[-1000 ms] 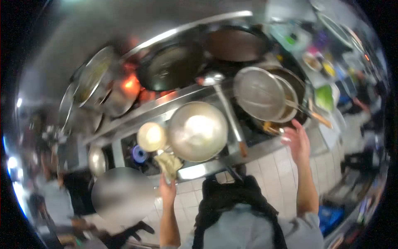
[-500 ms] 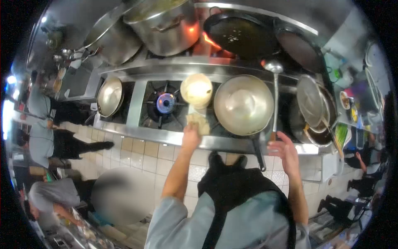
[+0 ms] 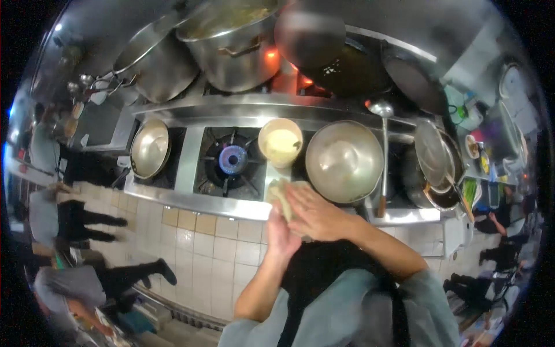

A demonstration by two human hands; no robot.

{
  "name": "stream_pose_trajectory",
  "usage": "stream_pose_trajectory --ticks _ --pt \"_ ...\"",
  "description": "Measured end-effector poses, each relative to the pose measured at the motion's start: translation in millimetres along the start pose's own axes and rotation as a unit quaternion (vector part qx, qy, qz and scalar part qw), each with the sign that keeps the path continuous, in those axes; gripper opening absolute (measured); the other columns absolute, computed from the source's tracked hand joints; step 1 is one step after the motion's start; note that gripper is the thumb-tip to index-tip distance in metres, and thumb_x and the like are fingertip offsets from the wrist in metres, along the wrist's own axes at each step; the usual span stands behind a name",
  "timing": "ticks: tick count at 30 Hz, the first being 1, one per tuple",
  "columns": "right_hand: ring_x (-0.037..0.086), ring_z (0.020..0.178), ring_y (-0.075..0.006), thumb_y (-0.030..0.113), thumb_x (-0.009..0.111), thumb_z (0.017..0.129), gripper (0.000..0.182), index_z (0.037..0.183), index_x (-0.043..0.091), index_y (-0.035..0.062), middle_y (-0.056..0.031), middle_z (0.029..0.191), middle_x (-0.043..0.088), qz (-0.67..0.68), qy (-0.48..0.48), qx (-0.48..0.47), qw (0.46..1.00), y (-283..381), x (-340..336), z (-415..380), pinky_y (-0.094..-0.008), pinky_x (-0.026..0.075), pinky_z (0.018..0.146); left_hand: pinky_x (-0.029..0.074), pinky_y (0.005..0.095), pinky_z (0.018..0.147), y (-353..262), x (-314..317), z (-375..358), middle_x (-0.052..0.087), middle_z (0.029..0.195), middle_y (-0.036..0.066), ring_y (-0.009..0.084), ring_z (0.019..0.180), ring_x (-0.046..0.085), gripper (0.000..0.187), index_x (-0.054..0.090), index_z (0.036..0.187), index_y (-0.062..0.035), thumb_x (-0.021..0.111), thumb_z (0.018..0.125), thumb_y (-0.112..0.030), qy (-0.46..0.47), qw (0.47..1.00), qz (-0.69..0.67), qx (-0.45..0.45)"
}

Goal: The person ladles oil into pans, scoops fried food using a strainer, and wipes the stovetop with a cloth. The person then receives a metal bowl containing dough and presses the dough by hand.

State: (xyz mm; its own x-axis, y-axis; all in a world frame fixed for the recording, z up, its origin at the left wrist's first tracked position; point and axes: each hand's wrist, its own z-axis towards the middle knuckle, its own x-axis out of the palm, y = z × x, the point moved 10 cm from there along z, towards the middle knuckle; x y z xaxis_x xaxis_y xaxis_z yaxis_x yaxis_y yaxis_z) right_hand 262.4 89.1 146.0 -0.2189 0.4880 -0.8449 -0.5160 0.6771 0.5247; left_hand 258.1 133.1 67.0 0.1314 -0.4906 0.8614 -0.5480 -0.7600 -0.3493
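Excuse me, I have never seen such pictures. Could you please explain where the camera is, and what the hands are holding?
There is no robot: these are a person's bare hands. All pictures come from one camera worn on that person's head, looking forward and down; the wide view bends towards the edges. The left hand holds a pale cloth, and the right hand lies against it. On the stove, from left to right, are a shallow pan, a lit burner, a pale container, a wide pan and a ladle.
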Motion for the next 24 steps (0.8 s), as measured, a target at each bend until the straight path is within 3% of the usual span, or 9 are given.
stream_pose_trajectory --ticks 5,7,14,16,18,19,20,22,24 --pt "0.037 0.133 -0.0375 0.031 0.051 0.096 0.055 0.136 0.041 -0.0056 -0.0259 0.142 0.039 0.015 0.003 -0.066 0.998 22.0 -15.1 5.7 -0.0438 0.029 0.112 0.044 0.0412 0.100 -25.4 -49.7 16.8 0.056 0.124 0.013 0.0271 0.115 0.055 0.047 0.046 0.132 -0.0039 0.036 0.102 -0.039 -0.071 0.995 0.026 0.065" --pt "0.046 0.127 -0.0323 0.031 0.050 0.098 0.046 0.131 0.051 -0.0008 -0.0185 0.136 0.050 0.268 0.119 -0.014 0.956 21.8 3.5 2.2 -0.0386 0.035 0.108 0.045 0.0416 0.099 -33.6 -57.8 13.2 0.055 0.127 0.014 0.0279 0.116 0.054 0.049 0.044 0.135 -0.0065 0.038 0.101 -0.042 -0.080 0.992 0.021 0.096" --pt "0.066 0.096 -0.0207 0.027 0.059 0.094 0.041 0.128 0.055 0.0044 -0.0122 0.117 0.064 0.330 -0.051 0.165 0.928 -50.0 -29.6 -78.0 -0.0337 0.052 0.085 0.049 0.0411 0.091 -18.8 -52.7 4.9 0.059 0.119 0.011 0.0252 0.107 0.059 0.045 0.048 0.130 -0.0071 0.048 0.099 -0.039 -0.045 0.979 0.191 0.048" --pt "0.067 0.094 -0.0206 0.025 0.061 0.093 0.040 0.127 0.056 0.0042 -0.0119 0.109 0.066 0.266 -0.112 0.259 0.922 -88.1 -59.7 -131.6 -0.0315 0.052 0.085 0.050 0.0374 0.087 -26.7 -59.1 17.3 0.060 0.114 0.009 0.0215 0.102 0.060 0.039 0.051 0.125 -0.0032 0.053 0.098 -0.031 -0.075 0.917 0.371 0.124" --pt "0.067 0.092 -0.0214 0.026 0.061 0.094 0.038 0.124 0.057 0.0034 -0.0129 0.106 0.067 0.140 -0.243 0.263 0.923 -120.5 -99.3 -194.3 -0.0322 0.052 0.084 0.048 0.0379 0.090 -8.3 -77.9 45.3 0.060 0.111 0.014 0.0250 0.103 0.060 0.043 0.049 0.125 0.0024 0.059 0.093 -0.025 -0.010 0.718 0.691 0.085" --pt "0.066 0.092 -0.0218 0.025 0.060 0.094 0.037 0.123 0.058 0.0031 -0.0136 0.105 0.066 0.165 -0.250 0.337 0.892 -136.7 -115.6 -228.1 -0.0332 0.053 0.084 0.041 0.0415 0.099 6.0 -73.2 53.3 0.047 0.133 0.030 0.0427 0.120 0.050 0.062 0.043 0.134 0.0041 0.066 0.088 -0.029 0.067 0.612 0.771 0.162" --pt "0.065 0.093 -0.0222 0.025 0.059 0.094 0.035 0.122 0.058 0.0028 -0.0143 0.105 0.065 0.194 -0.254 0.405 0.857 -149.0 -128.9 -263.9 -0.0342 0.053 0.084 0.041 0.0415 0.099 13.9 -88.2 55.6 0.047 0.133 0.030 0.0427 0.120 0.050 0.062 0.043 0.134 0.0041 0.066 0.088 -0.029 0.084 0.608 0.773 0.158" --pt "0.063 0.095 -0.0287 0.022 0.060 0.091 0.036 0.120 0.057 0.0009 -0.0182 0.106 0.063 0.057 -0.324 0.415 0.849 -170.1 -159.1 -334.3 -0.0383 0.052 0.085 0.033 0.0440 0.107 36.5 -112.4 56.9 0.028 0.143 0.038 0.0484 0.131 0.036 0.068 0.037 0.140 0.0022 0.067 0.085 -0.026 0.114 0.450 0.879 0.111" --pt "0.060 0.104 -0.0336 0.018 0.061 0.088 0.036 0.120 0.056 0.0003 -0.0215 0.113 0.060 0.009 -0.346 0.451 0.823 -176.7 -192.3 -394.0 -0.0416 0.049 0.091 0.034 0.0451 0.107 40.1 -99.0 46.8 0.024 0.144 0.039 0.0512 0.130 0.035 0.065 0.039 0.140 0.0013 0.066 0.086 -0.024 0.111 0.463 0.874 0.097"
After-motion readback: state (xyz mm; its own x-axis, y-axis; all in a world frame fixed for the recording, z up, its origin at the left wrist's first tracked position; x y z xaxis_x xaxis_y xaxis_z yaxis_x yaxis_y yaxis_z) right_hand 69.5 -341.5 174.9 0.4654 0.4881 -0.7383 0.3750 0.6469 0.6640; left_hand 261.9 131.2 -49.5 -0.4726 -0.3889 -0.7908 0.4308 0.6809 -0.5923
